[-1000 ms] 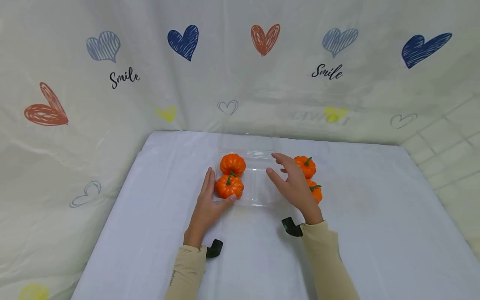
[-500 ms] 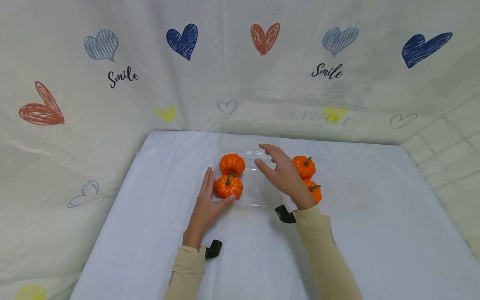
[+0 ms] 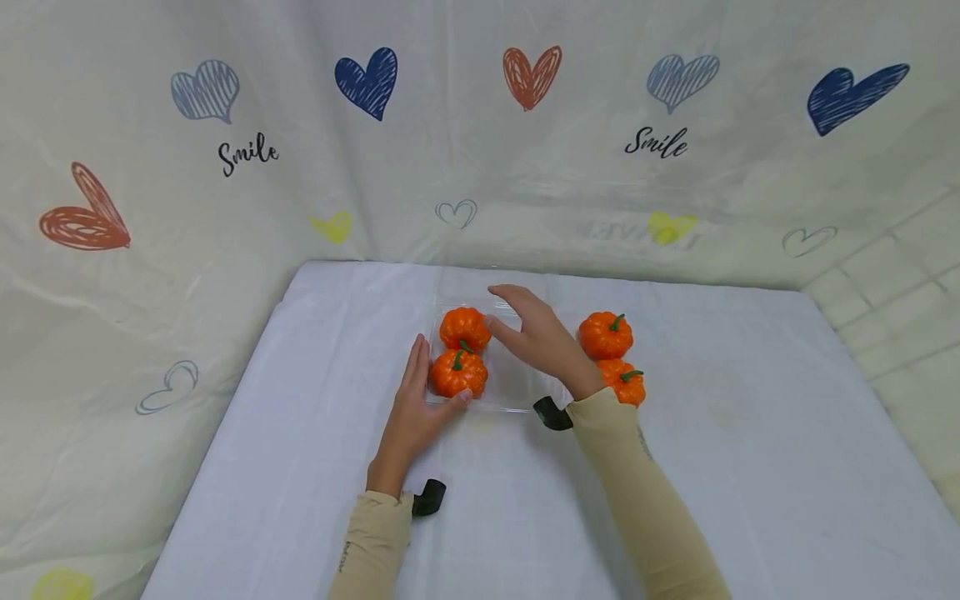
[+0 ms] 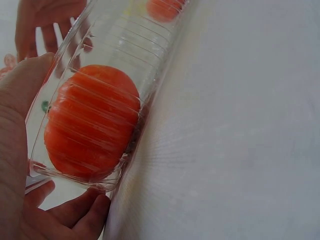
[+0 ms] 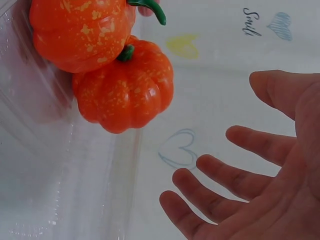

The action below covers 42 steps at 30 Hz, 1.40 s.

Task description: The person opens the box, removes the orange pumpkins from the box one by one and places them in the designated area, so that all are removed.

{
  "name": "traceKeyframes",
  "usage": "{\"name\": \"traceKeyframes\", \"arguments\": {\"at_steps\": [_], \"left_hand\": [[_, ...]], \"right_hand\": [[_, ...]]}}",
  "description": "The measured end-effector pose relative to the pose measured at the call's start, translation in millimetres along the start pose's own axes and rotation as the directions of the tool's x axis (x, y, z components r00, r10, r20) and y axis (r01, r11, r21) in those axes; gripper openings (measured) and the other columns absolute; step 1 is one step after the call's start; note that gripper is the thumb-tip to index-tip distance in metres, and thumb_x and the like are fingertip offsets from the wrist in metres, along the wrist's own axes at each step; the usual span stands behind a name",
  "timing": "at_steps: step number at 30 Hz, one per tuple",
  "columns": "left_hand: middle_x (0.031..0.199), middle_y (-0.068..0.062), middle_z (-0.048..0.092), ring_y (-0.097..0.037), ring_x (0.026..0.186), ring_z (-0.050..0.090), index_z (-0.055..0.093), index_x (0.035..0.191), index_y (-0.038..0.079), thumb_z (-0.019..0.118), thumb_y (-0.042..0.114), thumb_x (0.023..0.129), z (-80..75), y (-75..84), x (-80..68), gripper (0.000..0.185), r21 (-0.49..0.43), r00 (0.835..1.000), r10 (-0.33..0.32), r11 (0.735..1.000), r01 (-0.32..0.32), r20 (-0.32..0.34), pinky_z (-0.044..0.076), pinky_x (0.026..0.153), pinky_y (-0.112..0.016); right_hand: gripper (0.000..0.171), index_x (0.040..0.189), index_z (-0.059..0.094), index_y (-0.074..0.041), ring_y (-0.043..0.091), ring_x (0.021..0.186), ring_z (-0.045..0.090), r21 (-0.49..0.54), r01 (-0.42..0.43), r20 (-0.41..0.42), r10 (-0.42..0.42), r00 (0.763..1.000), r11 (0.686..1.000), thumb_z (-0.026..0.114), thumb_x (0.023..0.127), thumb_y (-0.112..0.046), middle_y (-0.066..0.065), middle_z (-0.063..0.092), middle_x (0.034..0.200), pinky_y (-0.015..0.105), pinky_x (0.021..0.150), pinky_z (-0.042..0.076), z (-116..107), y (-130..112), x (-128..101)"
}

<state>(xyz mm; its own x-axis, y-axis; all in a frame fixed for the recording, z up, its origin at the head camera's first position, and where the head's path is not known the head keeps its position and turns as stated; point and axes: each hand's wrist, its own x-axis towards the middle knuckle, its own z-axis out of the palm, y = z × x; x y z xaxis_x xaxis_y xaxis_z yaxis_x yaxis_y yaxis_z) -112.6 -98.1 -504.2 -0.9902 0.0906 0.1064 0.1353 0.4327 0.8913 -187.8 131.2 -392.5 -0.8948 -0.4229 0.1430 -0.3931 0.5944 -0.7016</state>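
A clear plastic clamshell box [image 3: 517, 408] stands on the table with its lid up at the back. Two small orange pumpkins sit in its left half, a far pumpkin [image 3: 463, 327] and a near pumpkin [image 3: 457, 375]. My left hand [image 3: 416, 412] holds the box's near left corner, fingers along the left wall and thumb at the front rim [image 4: 47, 75]. Above the box's right half is my right hand [image 3: 543, 337], fingers spread and holding nothing; its thumb overlaps the far pumpkin's edge in the head view. In the right wrist view the palm and fingers [image 5: 240, 180] show bare.
Two more orange pumpkins lie right of the box, a far one [image 3: 606, 335] and a near one [image 3: 624, 382] partly behind the right forearm. A white cloth covers the table [image 3: 750, 433]. A curtain printed with hearts [image 3: 480, 133] hangs behind it.
My right hand has moved left over the box, away from the two pumpkins on the right, which now show more. My left hand, the box and the pumpkins have stayed put.
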Motion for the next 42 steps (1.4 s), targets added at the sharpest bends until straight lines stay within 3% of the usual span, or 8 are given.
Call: {"name": "traceKeyframes", "arguments": {"at_steps": [7, 15, 25, 35, 42], "left_hand": [[0.179, 0.008, 0.005, -0.028, 0.159, 0.03, 0.016, 0.173, 0.011, 0.078, 0.057, 0.093, -1.4, -1.0, -2.0, 0.111, -0.009, 1.0, 0.007, 1.0, -0.007, -0.003, 0.031, 0.125, -0.05], [0.18, -0.002, 0.007, -0.027, 0.159, 0.029, 0.016, 0.172, 0.008, 0.079, 0.052, 0.094, -2.8, -0.8, -1.4, 0.109, -0.022, 0.999, 0.041, 0.999, -0.041, -0.01, 0.029, 0.126, -0.047], [0.18, -0.003, 0.008, -0.027, 0.158, 0.032, 0.016, 0.173, 0.009, 0.078, 0.055, 0.094, -3.0, -2.1, 1.4, 0.11, -0.025, 0.999, 0.045, 0.999, -0.045, -0.009, 0.03, 0.125, -0.048], [0.18, 0.003, 0.008, -0.029, 0.158, 0.033, 0.016, 0.173, 0.013, 0.076, 0.06, 0.093, -1.3, -2.3, 1.4, 0.11, -0.009, 1.0, 0.016, 1.0, -0.016, -0.001, 0.032, 0.123, -0.052], [0.179, 0.007, 0.006, -0.029, 0.158, 0.033, 0.016, 0.173, 0.014, 0.076, 0.059, 0.093, -1.0, -1.8, 1.1, 0.11, -0.011, 1.0, 0.009, 1.0, -0.009, 0.005, 0.031, 0.124, -0.052]], "right_hand": [[0.058, 0.158, 0.05, -0.005, 0.036, 0.151, 0.041, -0.059, 0.005, 0.082, -0.001, 0.997, 0.998, 0.064, 0.109, -0.031, 0.016, 0.047, 0.163, 0.055, 0.124, 0.034, 11, 0, 11], [0.06, 0.157, 0.051, -0.003, 0.039, 0.152, 0.04, -0.058, 0.012, 0.143, -0.003, 0.99, 0.998, 0.068, 0.107, -0.031, 0.019, 0.045, 0.163, 0.058, 0.124, 0.032, 23, 0, 16], [0.059, 0.157, 0.052, -0.003, 0.042, 0.15, 0.041, -0.103, 0.033, 0.172, -0.014, 0.985, 0.994, 0.07, 0.106, -0.026, 0.021, 0.043, 0.164, 0.057, 0.123, 0.034, 33, -1, 18], [0.054, 0.155, 0.055, -0.003, 0.042, 0.144, 0.045, -0.134, 0.021, 0.148, -0.001, 0.989, 0.991, 0.067, 0.107, -0.025, 0.02, 0.047, 0.159, 0.056, 0.121, 0.039, 38, -3, 19], [0.047, 0.146, 0.059, -0.002, 0.039, 0.136, 0.05, -0.123, -0.027, 0.085, 0.038, 0.996, 0.992, 0.07, 0.105, -0.02, 0.02, 0.051, 0.15, 0.054, 0.117, 0.044, 42, -1, 21]]}}
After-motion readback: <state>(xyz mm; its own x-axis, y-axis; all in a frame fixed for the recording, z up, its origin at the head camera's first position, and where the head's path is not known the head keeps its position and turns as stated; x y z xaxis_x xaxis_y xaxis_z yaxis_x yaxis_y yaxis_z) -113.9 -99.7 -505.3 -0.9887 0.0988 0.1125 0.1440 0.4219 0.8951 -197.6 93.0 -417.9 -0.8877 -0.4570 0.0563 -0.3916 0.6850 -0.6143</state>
